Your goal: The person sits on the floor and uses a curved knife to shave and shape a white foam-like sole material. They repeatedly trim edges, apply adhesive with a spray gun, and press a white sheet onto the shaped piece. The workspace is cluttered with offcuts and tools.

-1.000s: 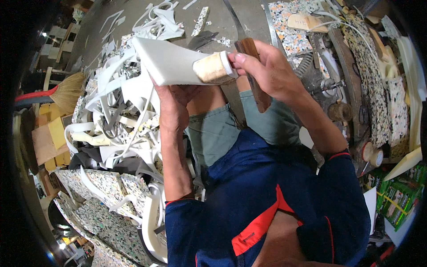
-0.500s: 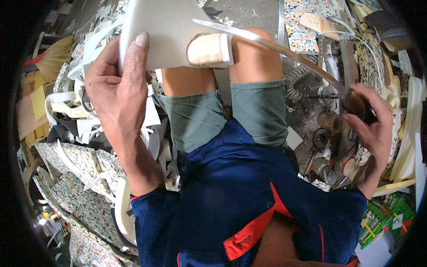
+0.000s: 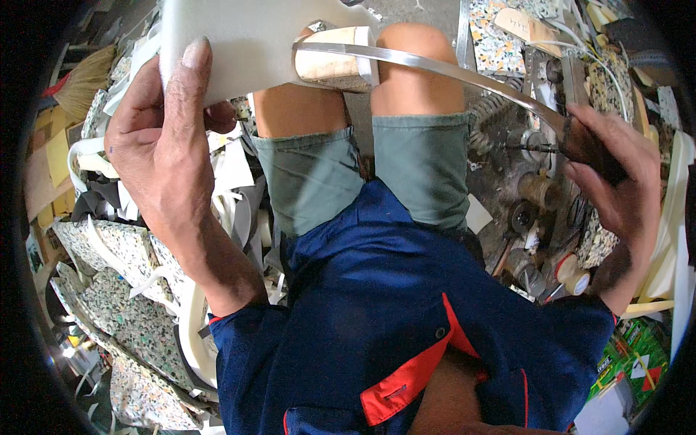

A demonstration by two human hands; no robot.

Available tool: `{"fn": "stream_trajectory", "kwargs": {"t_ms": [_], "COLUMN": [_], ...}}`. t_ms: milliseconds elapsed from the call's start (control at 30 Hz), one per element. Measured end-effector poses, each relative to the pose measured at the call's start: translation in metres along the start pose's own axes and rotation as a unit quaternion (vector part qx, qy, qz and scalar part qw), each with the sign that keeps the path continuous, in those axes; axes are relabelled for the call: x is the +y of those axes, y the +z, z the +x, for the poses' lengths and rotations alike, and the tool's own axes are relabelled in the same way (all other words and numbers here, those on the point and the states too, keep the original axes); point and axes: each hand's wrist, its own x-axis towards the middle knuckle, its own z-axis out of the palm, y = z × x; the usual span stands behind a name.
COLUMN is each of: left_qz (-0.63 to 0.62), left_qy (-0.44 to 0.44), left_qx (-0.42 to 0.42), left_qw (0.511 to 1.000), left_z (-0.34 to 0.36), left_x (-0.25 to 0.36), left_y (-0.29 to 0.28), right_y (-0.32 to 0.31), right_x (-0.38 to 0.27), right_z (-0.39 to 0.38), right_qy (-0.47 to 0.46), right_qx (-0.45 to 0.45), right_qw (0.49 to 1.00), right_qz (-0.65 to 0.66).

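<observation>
Head view: clamping white foam (image 3: 246,51) in left fingers (image 3: 194,55), knife (image 3: 449,69) in right fingers (image 3: 609,132), with wooden block (image 3: 330,69) seemingly already joined to foam, remainder unclear.

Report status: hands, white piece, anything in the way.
Left hand grips white piece. Right hand holds knife. Knife overlaps wooden block, contact unclear. Right knee appears beneath knife.

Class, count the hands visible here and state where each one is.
2. The left hand is at upper left, holding the white piece; the right hand is at the right, holding the curved blade by its dark handle. No other hand shows.
</observation>
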Motion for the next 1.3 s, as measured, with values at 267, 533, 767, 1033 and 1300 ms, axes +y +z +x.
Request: {"fn": "stream_trajectory", "kwargs": {"t_ms": [267,533,767,1033,1300], "left_qz": [0.015,0.033,0.002,-0.024,0.012], "left_qy": [0.024,0.019,0.012,-0.006,0.012], "left_qx": [0.003,0.037,0.012,0.011,0.034], "left_qw": [1.0,0.999,1.0,1.0,0.999], "left_z": [0.002,0.007,0.01,0.003,0.003], "left_x": [0.003,-0.013,-0.014,-0.005,-0.004], "left_y": [0.003,-0.006,-0.017,-0.011,-0.022], "right_y": [0.027,0.044,0.056,0.075,0.073], "right_x": [-0.001,-0.005,-0.002,0.004,0.027], "right_z": [0.014,0.001,0.01,-0.002,-0.037], "right_qy": [-0.022,0.014,-0.016,-0.044,-0.065], "right_qx": [0.004,0.051,0.024,0.119,0.084], "right_qw": [1.0,0.998,0.999,0.991,0.985], "right_qz": [0.022,0.022,-0.027,-0.045,-0.132]}}
